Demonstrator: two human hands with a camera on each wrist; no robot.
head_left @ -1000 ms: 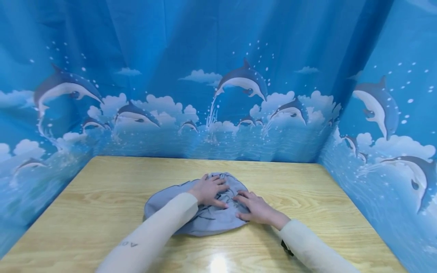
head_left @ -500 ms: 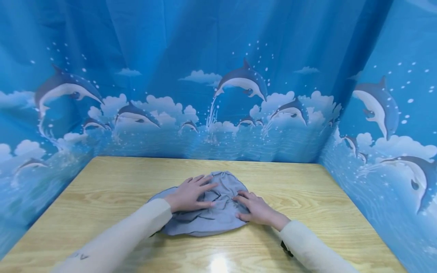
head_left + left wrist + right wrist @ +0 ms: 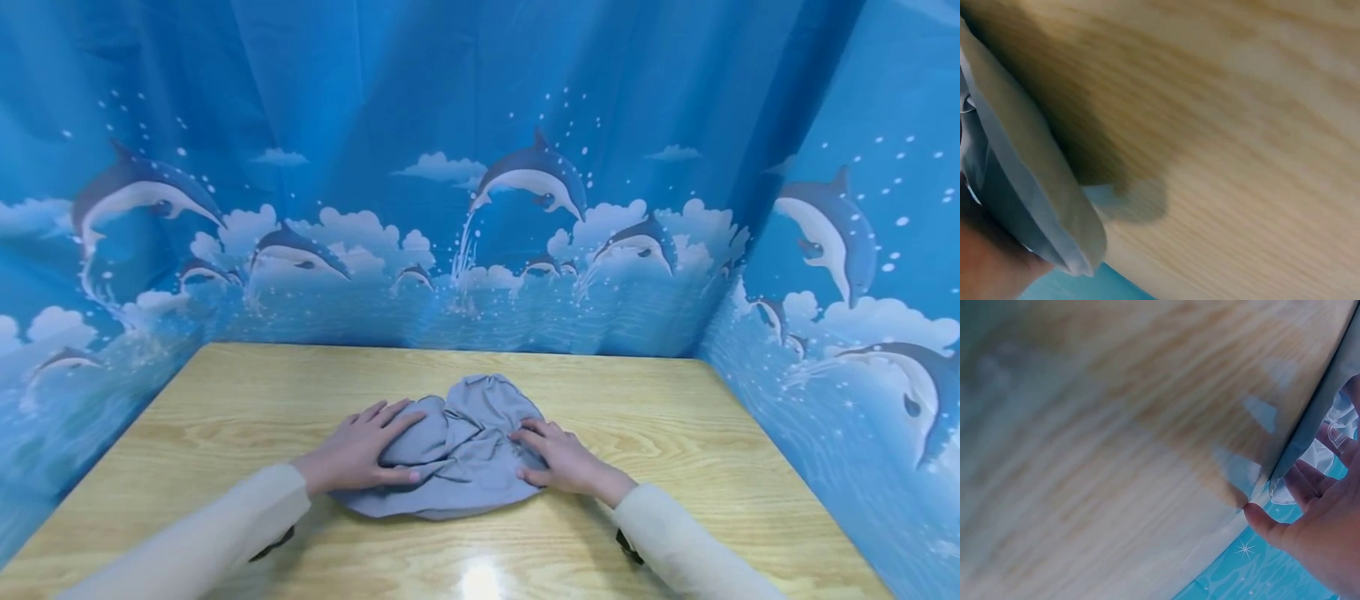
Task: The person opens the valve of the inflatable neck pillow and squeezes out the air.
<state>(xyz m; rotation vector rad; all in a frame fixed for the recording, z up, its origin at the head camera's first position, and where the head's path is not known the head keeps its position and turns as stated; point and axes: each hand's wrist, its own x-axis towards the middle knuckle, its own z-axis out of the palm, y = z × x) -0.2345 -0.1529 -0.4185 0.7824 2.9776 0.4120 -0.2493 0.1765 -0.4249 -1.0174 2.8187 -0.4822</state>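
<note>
A person's hands rest on a rumpled grey cloth [image 3: 487,471] at the middle of a wooden table [image 3: 675,417], before a blue curtain [image 3: 300,92] printed with leaping dolphins [image 3: 532,175]. The left hand [image 3: 360,450] lies over the cloth's left side with fingers spread and thumb well apart; the right hand [image 3: 564,461] touches the opposite side, its fingers slightly bent and a wide gap between them and the thumb. Neither hand appears to grip the fabric.

Only the head view takes in both hands and the whole spread of cloth. The left wrist camera shows what that view does not: the cloth's near edge from low down, tan-tinted, with a dark shadow on the wood beside it and only part of the hand in the corner. From the right wrist, the thumb appears below the cloth's edge, with the fingertips partly hidden.

The cloth is matte and bunched, with deep creases converging near its centre, a gathered peak at the far side and a smoother, curved near border.
</note>
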